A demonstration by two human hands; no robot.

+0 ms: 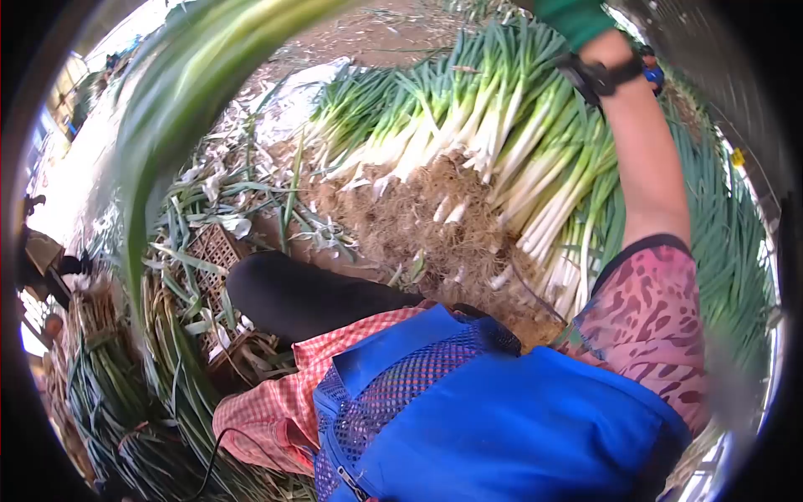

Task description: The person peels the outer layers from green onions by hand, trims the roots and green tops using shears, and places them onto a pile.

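At the lower left of the frame lie at least two bundles of green onions (109, 393), leaves toward the bottom. Above them, one loose blurred bunch (180, 100) arcs across the upper left and runs out of the top edge; what holds it cannot be seen. Just right of the bundles is one brown lattice crate (213, 251) with leaf scraps on and around it, then one black-clad leg (309, 293) and red checked cloth (276, 410). One blue garment (502, 418) fills the bottom centre. Past the leg, one wide heap of onions (468, 109), too many to count, spreads from the centre to the upper right, its matted roots (401, 209) facing the leg. One right hand (577, 17), in a green glove, is cut off by the top edge, so its grip cannot be told; one black watch (594, 77) circles the wrist. One patterned sleeve (648, 318) covers the upper arm. More green leaves (728, 226) line the far right. The left hand is out of view.
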